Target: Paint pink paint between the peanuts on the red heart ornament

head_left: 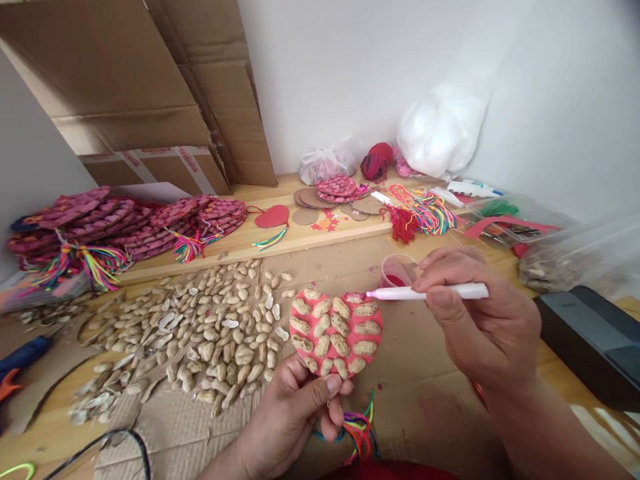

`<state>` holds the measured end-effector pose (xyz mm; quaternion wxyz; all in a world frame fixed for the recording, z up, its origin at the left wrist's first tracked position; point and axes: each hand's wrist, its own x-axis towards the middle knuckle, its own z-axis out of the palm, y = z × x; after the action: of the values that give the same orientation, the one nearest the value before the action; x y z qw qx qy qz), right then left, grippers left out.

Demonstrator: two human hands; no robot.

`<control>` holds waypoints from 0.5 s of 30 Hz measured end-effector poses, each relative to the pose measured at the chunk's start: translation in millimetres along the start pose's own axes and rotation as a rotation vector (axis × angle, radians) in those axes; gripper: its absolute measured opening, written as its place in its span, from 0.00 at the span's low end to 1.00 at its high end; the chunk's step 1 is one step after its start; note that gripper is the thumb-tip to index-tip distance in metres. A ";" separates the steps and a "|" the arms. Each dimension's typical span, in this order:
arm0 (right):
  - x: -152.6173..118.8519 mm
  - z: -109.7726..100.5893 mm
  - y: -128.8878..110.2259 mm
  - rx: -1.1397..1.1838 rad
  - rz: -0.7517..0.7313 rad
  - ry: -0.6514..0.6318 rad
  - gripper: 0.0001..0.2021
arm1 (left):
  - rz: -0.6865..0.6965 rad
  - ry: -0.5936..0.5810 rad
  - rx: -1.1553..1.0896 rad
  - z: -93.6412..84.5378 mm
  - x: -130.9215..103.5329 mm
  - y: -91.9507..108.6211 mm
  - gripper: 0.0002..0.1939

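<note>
Between the thumb and fingers of my left hand (305, 400) is a red heart-shaped piece (351, 309) covered with rows of peanut shells. A colourful yarn tassel (359, 430) hangs below it. My right hand (475, 313) is closed around a white paintbrush (450, 291), its pink tip touching a shell at the heart's upper right. That shell is pinkish; the others are plain tan. Just behind the brush stands a small clear cup (395, 271) with dark pink paint in it.
Many loose peanut shells (220, 340) cover the cardboard on the left. Pink-painted pieces with tassels (90, 223) are piled behind them. A blue glue gun (25, 357) lies far left, and a black box (590, 347) stands right. Yarn bundles (430, 210) lie on the back ledge.
</note>
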<state>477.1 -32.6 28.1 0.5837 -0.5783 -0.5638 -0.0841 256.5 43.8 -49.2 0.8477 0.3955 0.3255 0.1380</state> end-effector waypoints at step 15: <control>-0.6 0.8 -1.6 -0.001 -0.051 -0.027 0.05 | 0.049 0.009 0.090 -2.7 -0.8 -5.6 0.16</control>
<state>475.2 -32.9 28.3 0.5733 -0.5652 -0.5861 -0.0914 253.9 41.4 -54.3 0.8240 0.4403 0.3256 0.1458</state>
